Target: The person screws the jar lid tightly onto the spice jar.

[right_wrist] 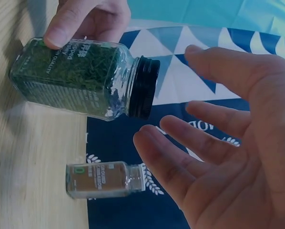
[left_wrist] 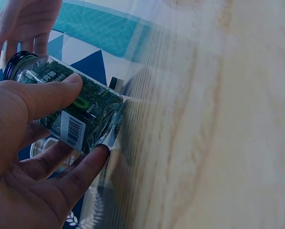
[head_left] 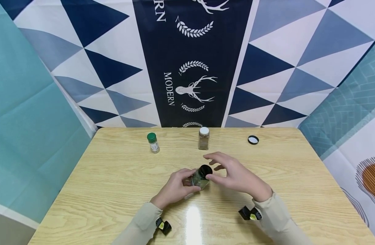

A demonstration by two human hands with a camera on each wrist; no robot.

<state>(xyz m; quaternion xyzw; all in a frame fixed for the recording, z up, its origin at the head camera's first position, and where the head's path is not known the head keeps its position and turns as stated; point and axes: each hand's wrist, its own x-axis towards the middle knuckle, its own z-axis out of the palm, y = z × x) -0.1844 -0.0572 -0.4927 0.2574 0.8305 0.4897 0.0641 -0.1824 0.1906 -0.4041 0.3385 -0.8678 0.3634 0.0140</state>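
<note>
My left hand grips a square glass spice jar filled with chopped green herbs, thumb on one face and fingers round the other side. A black lid sits on the jar's mouth. The jar's label and barcode show in the left wrist view. Its base is close to the wooden table. Beside the lid, my right hand is held with fingers spread and gently bent, nothing between them. In the right wrist view a gap shows between those fingertips and the lid.
Behind the hands stands a white-capped jar of brown powder. A small green-capped shaker is at the back left. At the back right lies a loose black lid, white lining up. Patterned cloth hangs along the table's far edge.
</note>
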